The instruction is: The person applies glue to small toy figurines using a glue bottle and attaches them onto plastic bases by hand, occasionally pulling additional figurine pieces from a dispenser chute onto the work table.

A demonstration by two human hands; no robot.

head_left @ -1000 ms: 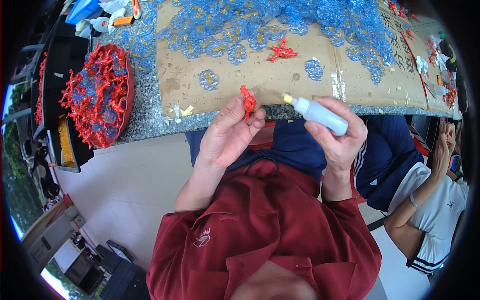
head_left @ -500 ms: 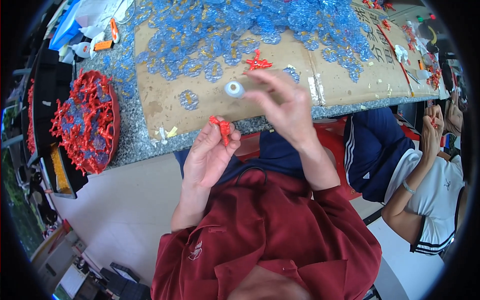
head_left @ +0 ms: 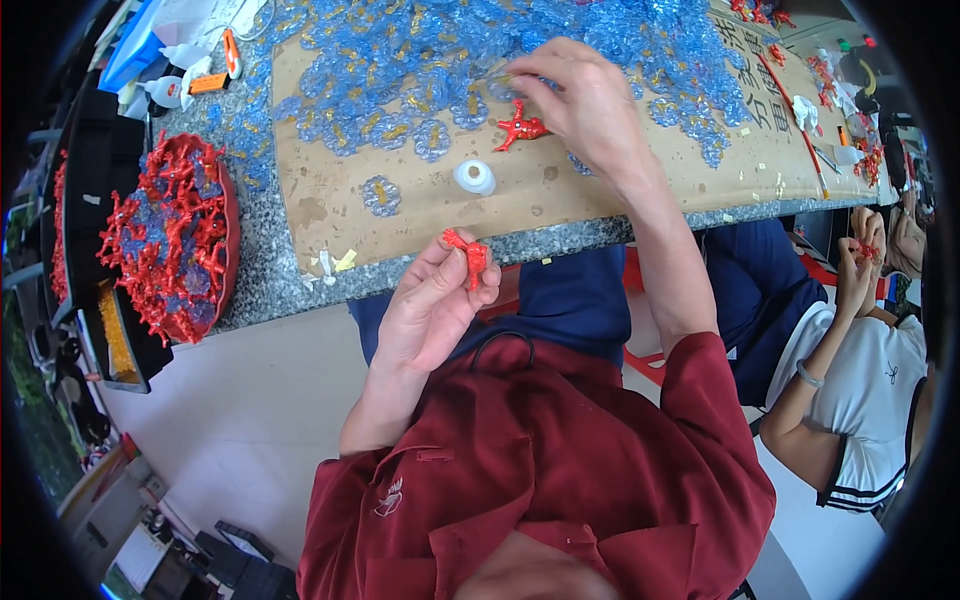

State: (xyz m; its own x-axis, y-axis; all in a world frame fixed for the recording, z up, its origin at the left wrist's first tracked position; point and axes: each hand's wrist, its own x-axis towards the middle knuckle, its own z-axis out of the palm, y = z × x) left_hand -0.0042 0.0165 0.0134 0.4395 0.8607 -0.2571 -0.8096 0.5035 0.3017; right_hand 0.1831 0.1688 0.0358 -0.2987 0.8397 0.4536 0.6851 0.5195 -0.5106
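My left hand [head_left: 437, 300] is closed around a small red plastic figure [head_left: 474, 262] just off the table's near edge. Over the pile of clear blue scalloped plastic discs [head_left: 400, 60], my right hand [head_left: 585, 105] pinches a disc [head_left: 499, 86] at the pile's near side. Below that hand lies another red figure [head_left: 519, 127] with limbs spread. A small white bottle [head_left: 474, 177], seen from above, stands on the cardboard. One loose disc [head_left: 381, 196] rests to the bottle's left.
Flat cardboard [head_left: 330, 235] covers the speckled stone table [head_left: 265, 295]. A red basin [head_left: 232, 250] at the left is heaped with red figures and discs. An orange cutter [head_left: 232, 55] lies behind it. At the right, a co-worker's hands [head_left: 862, 262] hold something red.
My right hand has moved away from the white bottle, up to the blue discs. The bottle now stands upright on the cardboard. My left hand has shifted slightly right with the figure.
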